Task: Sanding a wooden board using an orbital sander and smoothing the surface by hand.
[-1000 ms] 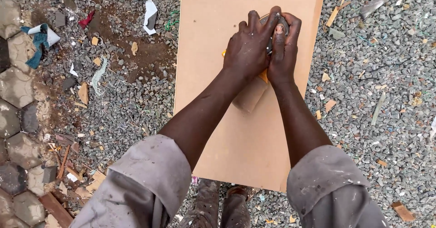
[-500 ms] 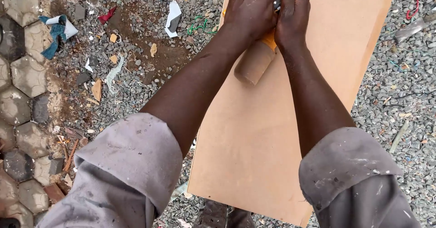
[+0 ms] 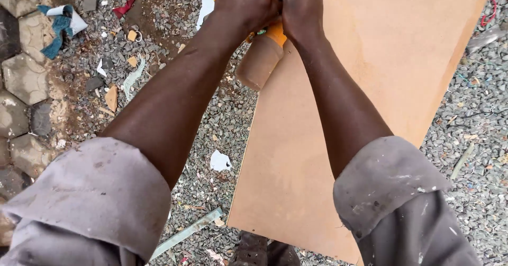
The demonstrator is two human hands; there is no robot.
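Note:
A large tan fibreboard panel [image 3: 381,80] lies flat on gravel. Both hands press together on a small power sander [image 3: 263,57] at the panel's far left edge, near the top of the view. My left hand [image 3: 246,1] covers the sander's left side and my right hand [image 3: 301,4] grips its right side. The tool's orange body and dust-coated tan dust bag stick out toward me, below the hands and over the panel's left edge. The sander's front is hidden by the fingers and cut off by the frame. Grey dusty sleeves are rolled above both elbows.
Grey gravel [image 3: 476,139] littered with wood chips and scraps surrounds the panel. Hexagonal paving stones [image 3: 21,80] run down the left side. A blue and white rag [image 3: 58,25] lies at the upper left, a white scrap [image 3: 219,161] and a pale strip [image 3: 188,232] near the panel's left edge.
Both hands have pushed the sander further away along the panel and toward its left edge. The view has shifted, so the panel now sits more to the right.

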